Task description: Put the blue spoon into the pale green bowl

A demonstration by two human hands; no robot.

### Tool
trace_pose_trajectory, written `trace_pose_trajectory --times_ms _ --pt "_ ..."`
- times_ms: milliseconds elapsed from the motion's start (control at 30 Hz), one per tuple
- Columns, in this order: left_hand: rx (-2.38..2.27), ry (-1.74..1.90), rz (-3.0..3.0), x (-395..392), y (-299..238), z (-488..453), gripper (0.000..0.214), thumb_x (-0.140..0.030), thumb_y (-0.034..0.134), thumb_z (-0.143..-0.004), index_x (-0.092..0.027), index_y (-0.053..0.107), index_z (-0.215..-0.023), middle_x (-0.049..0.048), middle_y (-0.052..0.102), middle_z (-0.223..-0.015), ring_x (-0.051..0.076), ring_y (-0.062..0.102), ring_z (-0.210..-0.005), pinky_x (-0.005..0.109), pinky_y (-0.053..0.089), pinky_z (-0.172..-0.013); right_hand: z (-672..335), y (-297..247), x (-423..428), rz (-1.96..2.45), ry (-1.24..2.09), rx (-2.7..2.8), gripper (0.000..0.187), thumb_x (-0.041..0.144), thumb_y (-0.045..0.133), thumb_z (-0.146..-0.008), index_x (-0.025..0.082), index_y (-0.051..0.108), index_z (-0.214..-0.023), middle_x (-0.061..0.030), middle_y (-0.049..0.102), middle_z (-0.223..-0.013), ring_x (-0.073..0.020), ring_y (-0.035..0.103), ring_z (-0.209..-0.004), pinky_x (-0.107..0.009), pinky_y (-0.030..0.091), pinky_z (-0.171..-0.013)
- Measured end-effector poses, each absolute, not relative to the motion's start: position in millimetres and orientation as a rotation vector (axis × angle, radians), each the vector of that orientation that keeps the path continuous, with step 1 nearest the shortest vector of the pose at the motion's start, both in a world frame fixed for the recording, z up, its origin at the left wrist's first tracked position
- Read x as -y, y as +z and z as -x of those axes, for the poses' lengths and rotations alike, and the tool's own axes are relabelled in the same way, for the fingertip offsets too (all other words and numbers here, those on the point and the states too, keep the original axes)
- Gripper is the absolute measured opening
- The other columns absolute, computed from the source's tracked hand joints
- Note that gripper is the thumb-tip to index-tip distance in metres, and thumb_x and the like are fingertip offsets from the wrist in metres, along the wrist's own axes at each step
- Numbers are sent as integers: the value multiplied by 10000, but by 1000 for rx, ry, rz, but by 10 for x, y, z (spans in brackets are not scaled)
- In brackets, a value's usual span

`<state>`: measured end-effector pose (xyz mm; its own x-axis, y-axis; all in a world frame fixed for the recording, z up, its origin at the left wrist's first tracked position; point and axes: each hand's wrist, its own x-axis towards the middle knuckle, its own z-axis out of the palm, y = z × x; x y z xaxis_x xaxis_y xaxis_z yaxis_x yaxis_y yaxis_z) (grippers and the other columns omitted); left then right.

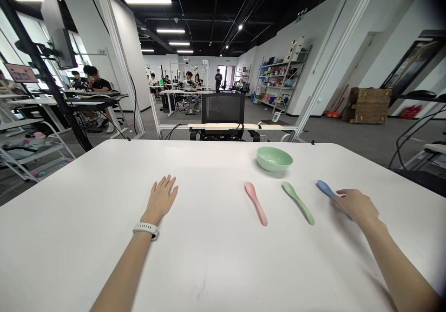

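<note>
My left hand [163,199] lies flat on the white table [209,256], palm down with its fingers a little spread, and holds nothing. At the right, my right hand [357,206] has its thumb and fingers closed round the handle of a blue spoon [324,188]. The blue bowl end points away from me; most of the handle is hidden under the hand. To its left lie a green spoon [298,203] and a pink spoon [257,203], both slanting with handles towards me. Behind them stands a light green bowl [274,159], upright.
A metal frame [306,112] rises beyond the table's far edge, with a black mesh chair [223,109] behind it. Other people sit at desks farther off at the left and centre. A shelf rack [282,77] and brown crates [371,105] stand at the right.
</note>
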<state>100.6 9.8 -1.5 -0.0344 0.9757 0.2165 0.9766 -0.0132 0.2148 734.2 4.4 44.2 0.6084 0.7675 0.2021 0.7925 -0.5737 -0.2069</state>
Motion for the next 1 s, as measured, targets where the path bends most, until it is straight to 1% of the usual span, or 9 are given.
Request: trace_pose_trajectory --times_ms 100,167,200,300,467,600,700,833,1000 --pt "2206 -487 2180 -96 -11 -1007 626 -457 315 -1115 -236 570 -1642 109 479 -1786 278 405 -1685 558 309 -1390 -7119 567 -20 2525 -194 1345 531 375 470 -985 89 781 -1306 -319 774 -1262 -477 694 -1243 -520 553 -949" --pt "2208 -489 2189 -92 -2 -1007 627 -454 318 -1113 -229 570 -1641 112 475 -1787 284 402 -1687 573 307 -1389 -6828 652 -3 2302 -180 1494 596 416 410 -1020 48 715 -1375 -309 760 -1296 -440 698 -1214 -500 521 -1043" --pt "2211 -489 2195 -90 5 -1006 629 -455 319 -1113 -224 567 -1643 114 472 -1788 286 399 -1688 578 305 -1389 -6645 679 13 2182 -111 1554 597 435 410 -1020 58 694 -1386 -280 771 -1260 -400 721 -1139 -474 522 -1041" --pt "2220 -486 2207 -81 28 -1007 635 -461 316 -1113 -222 558 -1650 116 462 -1793 284 392 -1692 578 295 -1394 -6025 670 107 1999 182 1639 630 582 380 -1040 128 659 -1376 -180 786 -1075 -321 734 -915 -420 545 -873" --pt "2226 -459 2198 -77 42 -1015 640 -449 320 -1111 -206 551 -1656 123 456 -1796 285 385 -1696 572 290 -1400 -5270 509 346 1907 379 1811 754 712 433 -1022 156 583 -1509 -111 777 -977 -322 735 -932 -400 529 -817" --pt "2192 -477 2183 -91 13 -1009 621 -436 338 -1104 -226 577 -1637 125 481 -1777 296 425 -1675 596 327 -1382 -5107 448 427 1796 461 1921 738 620 541 -997 155 557 -1570 -56 746 -795 -343 737 -975 -419 543 -865" --pt "2182 -491 2175 -100 -5 -1003 614 -432 342 -1102 -232 588 -1628 125 494 -1768 297 439 -1666 601 334 -1377 -5117 435 413 1687 550 2030 649 466 472 -1021 171 543 -1595 -15 712 -713 -314 727 -872 -420 552 -875" --pt "2193 -476 2181 -100 -7 -1003 628 -438 331 -1106 -209 575 -1638 129 482 -1777 300 420 -1677 598 325 -1383 -5291 445 304 1723 377 1957 669 441 401 -1042 165 489 -1645 -95 776 -1013 -287 728 -882 -403 559 -838" --pt "2211 -455 2175 -95 12 -1015 624 -440 324 -1114 -221 560 -1649 117 464 -1792 282 397 -1690 570 303 -1394 -5802 558 118 1903 88 1797 631 376 292 -1063 75 565 -1545 -234 754 -1170 -365 751 -1081 -454 564 -930"
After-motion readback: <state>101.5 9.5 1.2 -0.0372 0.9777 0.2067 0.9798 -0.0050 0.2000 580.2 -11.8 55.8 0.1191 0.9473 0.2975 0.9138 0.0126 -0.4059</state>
